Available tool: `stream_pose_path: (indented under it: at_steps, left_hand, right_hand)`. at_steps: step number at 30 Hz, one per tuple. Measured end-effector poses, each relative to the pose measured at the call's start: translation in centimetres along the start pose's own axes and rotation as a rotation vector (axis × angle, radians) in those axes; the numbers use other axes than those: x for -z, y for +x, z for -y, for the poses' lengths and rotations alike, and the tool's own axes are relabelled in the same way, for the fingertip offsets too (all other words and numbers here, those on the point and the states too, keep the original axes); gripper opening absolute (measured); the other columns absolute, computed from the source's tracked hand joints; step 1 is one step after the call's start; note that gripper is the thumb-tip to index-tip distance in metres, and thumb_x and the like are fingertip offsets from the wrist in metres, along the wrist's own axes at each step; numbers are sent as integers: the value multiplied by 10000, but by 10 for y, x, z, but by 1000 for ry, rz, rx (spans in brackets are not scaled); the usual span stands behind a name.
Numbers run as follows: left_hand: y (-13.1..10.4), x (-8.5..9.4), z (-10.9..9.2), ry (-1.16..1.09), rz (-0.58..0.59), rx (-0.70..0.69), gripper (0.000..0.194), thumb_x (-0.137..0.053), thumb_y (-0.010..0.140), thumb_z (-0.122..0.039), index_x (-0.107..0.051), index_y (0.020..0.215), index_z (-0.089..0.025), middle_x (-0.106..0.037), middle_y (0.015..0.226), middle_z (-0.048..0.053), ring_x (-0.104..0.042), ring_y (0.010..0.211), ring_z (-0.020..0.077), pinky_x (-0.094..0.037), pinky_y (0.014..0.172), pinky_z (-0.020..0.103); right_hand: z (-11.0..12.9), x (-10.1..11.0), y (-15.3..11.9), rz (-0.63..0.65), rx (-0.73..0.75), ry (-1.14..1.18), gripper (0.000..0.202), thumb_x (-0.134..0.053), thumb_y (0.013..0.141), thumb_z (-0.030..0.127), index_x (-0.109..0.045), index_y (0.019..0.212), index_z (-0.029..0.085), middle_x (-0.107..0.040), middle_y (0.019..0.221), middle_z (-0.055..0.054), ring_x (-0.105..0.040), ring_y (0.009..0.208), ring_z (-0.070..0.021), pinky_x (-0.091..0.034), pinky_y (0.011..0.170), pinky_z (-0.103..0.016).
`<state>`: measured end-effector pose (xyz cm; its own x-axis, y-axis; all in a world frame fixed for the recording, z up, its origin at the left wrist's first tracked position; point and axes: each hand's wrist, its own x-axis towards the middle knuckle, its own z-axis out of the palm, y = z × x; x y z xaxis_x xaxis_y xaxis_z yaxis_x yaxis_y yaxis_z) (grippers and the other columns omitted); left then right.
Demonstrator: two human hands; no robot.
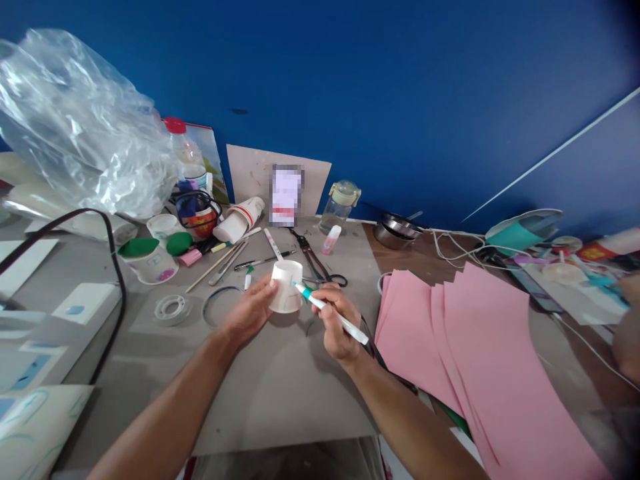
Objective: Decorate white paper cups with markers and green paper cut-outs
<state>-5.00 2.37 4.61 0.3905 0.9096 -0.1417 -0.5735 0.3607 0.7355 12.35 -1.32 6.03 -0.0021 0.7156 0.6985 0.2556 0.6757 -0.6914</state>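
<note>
A white paper cup point(287, 287) is held upside down over the grey table, its narrow end up, with thin green marks on its side. The fingers of my left hand point(253, 310) are closed round its left side. Pinched in my right hand point(337, 320) is a white marker point(345, 325) with a green collar, its tip at the cup's right side. Scissors point(320, 263) lie just behind the cup, and a clear roll of tape point(171, 309) is to the left of my left hand.
Pink sheets point(480, 347) fan out at the right. Behind stand a glass jar point(340, 205), a glue stick point(331, 240) and a phone point(286, 193). A decorated cup point(149, 261) and a big plastic bag point(90, 127) are at the left. Another person's arm point(627, 333) shows at the right edge.
</note>
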Motion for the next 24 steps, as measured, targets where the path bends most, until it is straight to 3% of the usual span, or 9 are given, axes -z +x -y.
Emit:
stream_pose_path:
  at_steps: [6, 14, 24]
  left_hand:
    - [-1, -3, -2, 5, 3, 8, 454, -784, 727, -359, -712, 1111, -128, -738, 989, 120, -665, 993, 275, -516, 865, 357]
    - [1, 7, 4, 3, 38, -11, 460, -729, 791, -388, -682, 1175, -140, -725, 1054, 123, -650, 1014, 256, -490, 925, 366]
    - [1, 9, 4, -38, -54, 13, 470, -795, 709, -411, -712, 1069, -120, -732, 1026, 118, -646, 1036, 270, -513, 904, 358]
  right_hand:
    - [2, -1, 3, -12, -27, 11, 224, -452, 937, 328, -632, 1015, 220, -617, 749, -44, -589, 776, -208, -481, 688, -362]
    - [-2, 0, 3, -30, -55, -31, 226, -449, 942, 349, -631, 985, 223, -613, 731, -33, -599, 758, -198, -488, 687, -361]
    - [-15, 0, -5, -74, -167, 27, 225, -486, 936, 347, -636, 1043, 218, -631, 780, -31, -590, 669, -160, -488, 593, -310]
